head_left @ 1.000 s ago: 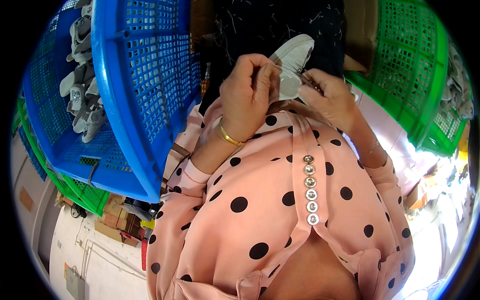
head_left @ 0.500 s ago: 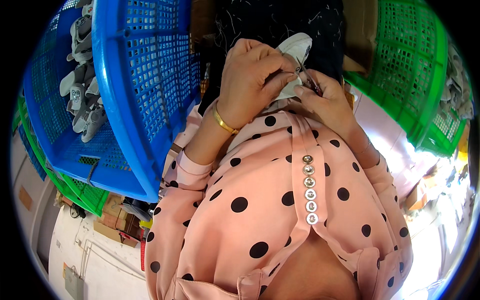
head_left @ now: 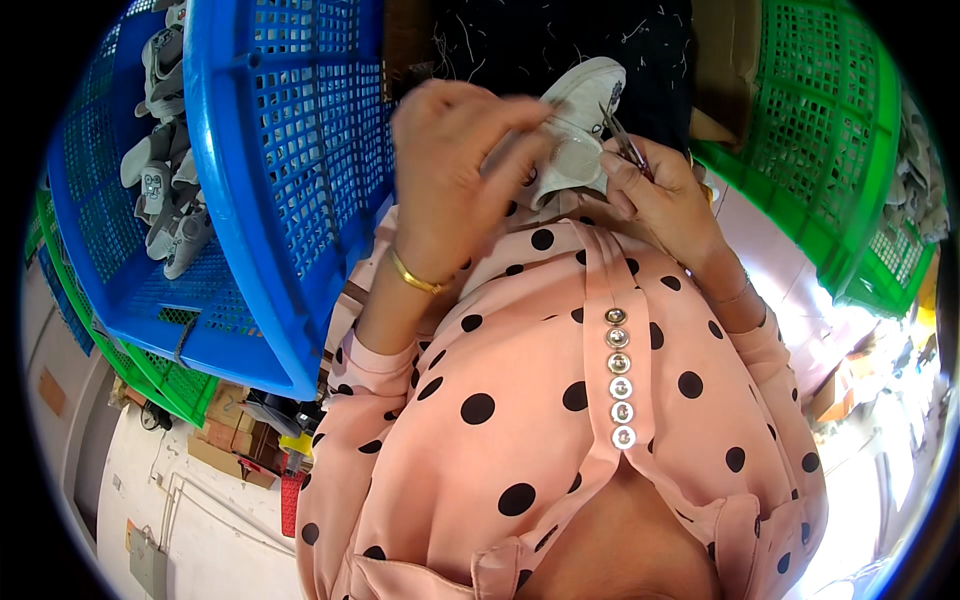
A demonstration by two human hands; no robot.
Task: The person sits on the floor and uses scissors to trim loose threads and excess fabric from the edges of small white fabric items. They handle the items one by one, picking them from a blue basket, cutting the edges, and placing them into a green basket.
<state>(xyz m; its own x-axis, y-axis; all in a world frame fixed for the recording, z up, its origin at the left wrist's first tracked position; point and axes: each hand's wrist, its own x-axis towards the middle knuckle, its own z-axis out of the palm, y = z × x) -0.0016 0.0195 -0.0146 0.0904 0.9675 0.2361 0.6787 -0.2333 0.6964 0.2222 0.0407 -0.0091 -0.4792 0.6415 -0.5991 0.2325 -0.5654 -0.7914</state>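
Observation:
A small white shoe with a dark print near its toe lies in front of my body, its opening turned toward me. My right hand is closed around a pair of small scissors. The blades point up and away over the shoe's right side, and the fingers are against that side. My left hand is raised at the shoe's left, smeared by motion. Its thumb and forefinger are spread, with nothing seen between them. Whether its fingertips touch the shoe I cannot tell.
A blue plastic crate stands close on the left, with several grey and white shoes beyond its near wall. On the right is a green crate, with more shoes past it. Dark cloth strewn with thread scraps lies ahead.
My left hand has let go of the shoe and moved left, its fingers opening. More of the shoe now shows. The right hand with the scissors has shifted slightly.

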